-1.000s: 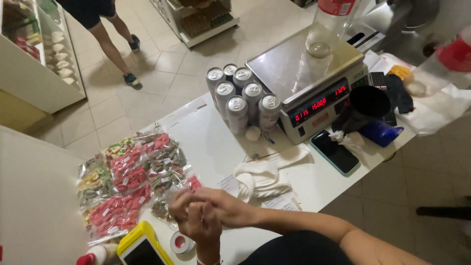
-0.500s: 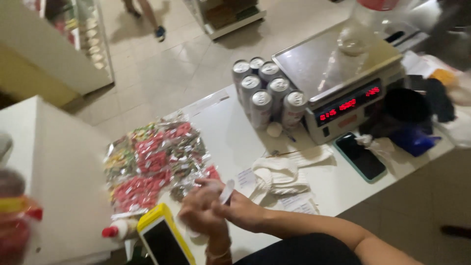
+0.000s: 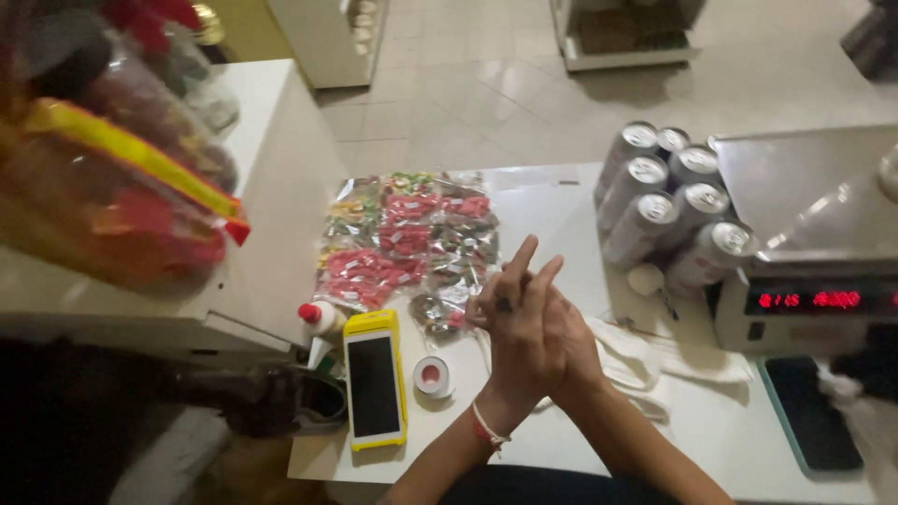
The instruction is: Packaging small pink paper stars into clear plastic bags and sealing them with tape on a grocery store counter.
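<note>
My left hand (image 3: 517,339), with a red-and-white band on its wrist, is pressed against my right hand (image 3: 577,353) above the white table (image 3: 561,210). The left fingers point up and away, and the right hand lies behind them. Whether anything sits between the palms is hidden. Just beyond the fingertips lie clear packets of red and green sweets (image 3: 407,238). A small roll of tape (image 3: 432,376) is left of my wrists, and a white cloth (image 3: 645,360) is to their right.
A yellow-cased handheld device (image 3: 374,376) lies screen up by the tape, next to a red-capped bottle (image 3: 318,320). Several silver cans (image 3: 669,201) stand beside a steel scale with a red display (image 3: 814,220). A dark phone (image 3: 809,411) lies in front of it. Bagged goods (image 3: 112,196) fill the left counter.
The view has swung to the left and lower, bringing the left counter's bags in. My hands stayed together, and the small white piece seen between the fingers earlier no longer shows.
</note>
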